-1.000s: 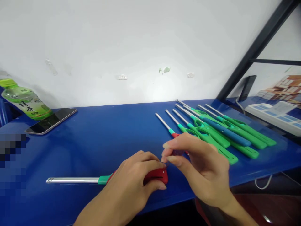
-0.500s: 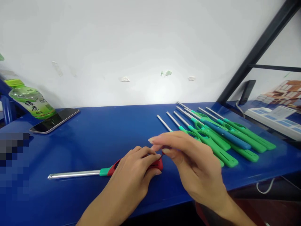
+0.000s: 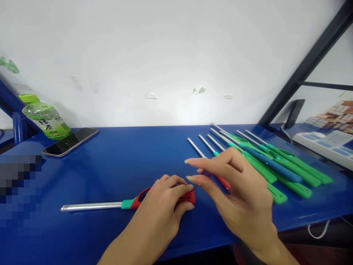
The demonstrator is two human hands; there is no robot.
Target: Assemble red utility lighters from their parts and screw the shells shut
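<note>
A red lighter (image 3: 135, 202) with a teal collar and a long silver tube lies on the blue table, its tube pointing left. My left hand (image 3: 165, 202) is wrapped over its red handle and presses it down, hiding much of it. Just right of the handle's end is my right hand (image 3: 234, 187), thumb and forefinger apart at the tips. A small dark, thin piece (image 3: 195, 188) shows between the handle's end and my right hand; whether other fingers grip it is hidden. Several green lighters (image 3: 300, 165) lie side by side at the right, with a blue one (image 3: 273, 163) on top.
A green-capped bottle (image 3: 46, 117) and a phone (image 3: 71, 141) lie at the back left of the blue table (image 3: 132, 158). A white wall stands behind. Right of the lighters are a dark metal frame (image 3: 303, 70) and a white box with blue panels (image 3: 325, 143).
The thumb and forefinger of my right hand have spread apart. A red handle now shows behind that hand. The whole view has shifted slightly, while my left hand keeps its hold.
</note>
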